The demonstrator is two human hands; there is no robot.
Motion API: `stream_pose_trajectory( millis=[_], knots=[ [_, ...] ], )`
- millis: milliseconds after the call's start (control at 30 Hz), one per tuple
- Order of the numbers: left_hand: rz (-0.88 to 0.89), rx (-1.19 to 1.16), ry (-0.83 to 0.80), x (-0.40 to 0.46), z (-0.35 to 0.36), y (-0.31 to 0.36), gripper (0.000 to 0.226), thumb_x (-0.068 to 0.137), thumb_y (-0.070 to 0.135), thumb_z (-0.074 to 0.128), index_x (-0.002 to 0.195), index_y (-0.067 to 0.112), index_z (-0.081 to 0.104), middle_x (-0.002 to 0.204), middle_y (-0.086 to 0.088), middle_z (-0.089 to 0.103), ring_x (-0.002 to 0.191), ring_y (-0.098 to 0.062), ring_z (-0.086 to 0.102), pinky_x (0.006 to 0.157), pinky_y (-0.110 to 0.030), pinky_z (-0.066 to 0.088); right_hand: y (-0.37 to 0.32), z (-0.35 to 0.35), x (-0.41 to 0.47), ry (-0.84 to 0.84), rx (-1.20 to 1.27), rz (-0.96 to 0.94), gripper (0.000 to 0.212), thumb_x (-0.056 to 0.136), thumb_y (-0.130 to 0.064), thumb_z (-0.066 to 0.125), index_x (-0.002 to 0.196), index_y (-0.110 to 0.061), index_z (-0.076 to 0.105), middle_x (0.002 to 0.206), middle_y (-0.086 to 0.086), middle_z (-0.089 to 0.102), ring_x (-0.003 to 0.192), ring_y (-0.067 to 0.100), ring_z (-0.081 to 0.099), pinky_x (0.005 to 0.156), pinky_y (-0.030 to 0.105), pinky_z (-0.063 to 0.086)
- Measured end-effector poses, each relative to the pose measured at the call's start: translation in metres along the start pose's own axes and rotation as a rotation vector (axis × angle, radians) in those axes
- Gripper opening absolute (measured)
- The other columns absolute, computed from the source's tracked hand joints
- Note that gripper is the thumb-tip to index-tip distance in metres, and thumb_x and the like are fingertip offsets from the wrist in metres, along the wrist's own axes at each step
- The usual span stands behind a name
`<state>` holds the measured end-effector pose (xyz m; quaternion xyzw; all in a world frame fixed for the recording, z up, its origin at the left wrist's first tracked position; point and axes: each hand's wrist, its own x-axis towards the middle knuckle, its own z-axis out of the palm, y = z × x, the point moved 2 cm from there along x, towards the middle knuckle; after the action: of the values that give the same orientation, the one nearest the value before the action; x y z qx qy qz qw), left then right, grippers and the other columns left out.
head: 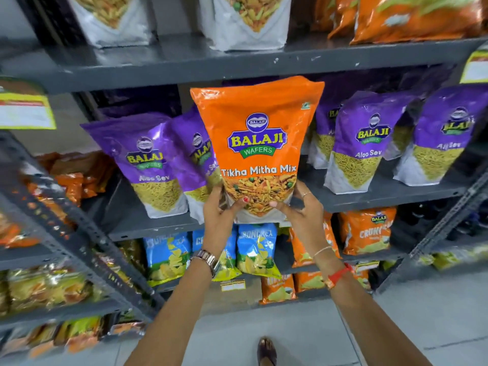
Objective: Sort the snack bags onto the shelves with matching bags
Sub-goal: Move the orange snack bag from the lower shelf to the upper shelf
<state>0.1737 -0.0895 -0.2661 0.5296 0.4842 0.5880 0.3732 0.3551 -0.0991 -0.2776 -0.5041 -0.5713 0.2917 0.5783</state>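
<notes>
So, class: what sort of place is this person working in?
Probably a shop or stockroom: grey metal shelves stocked with purple Aloo Sev bags, shelf labels, and an orange Tikha Mitha Mix bag held in both hands.

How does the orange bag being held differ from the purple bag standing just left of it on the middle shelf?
The orange Tikha Mitha Mix bag is gripped at its bottom by the left hand and right hand; the purple Aloo Sev bag stands on the shelf untouched. The orange one shows a mixed snack, the purple one fine yellow strands. The orange bag looks larger, though it is nearer the camera. Both carry the Balaji Wafers logo.
</notes>
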Motion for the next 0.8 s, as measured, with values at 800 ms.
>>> stream_pose_trajectory(
  millis=[800],
  knots=[
    [0.353,-0.064,0.131,0.107,-0.141,0.295,0.032,0.073,-0.009,0.064,0.105,-0.005,0.062,0.087,-0.007,0.069,0.075,-0.015,0.067,0.053,-0.012,0.05,-0.295,0.096,0.151,-0.127,0.089,-0.504,0.07,0.056,-0.063,0.073,0.111,-0.02,0.065,0.105,0.0,0.073,0.1,0.02,0.065,0.091,0.042,0.053]
  ],
)
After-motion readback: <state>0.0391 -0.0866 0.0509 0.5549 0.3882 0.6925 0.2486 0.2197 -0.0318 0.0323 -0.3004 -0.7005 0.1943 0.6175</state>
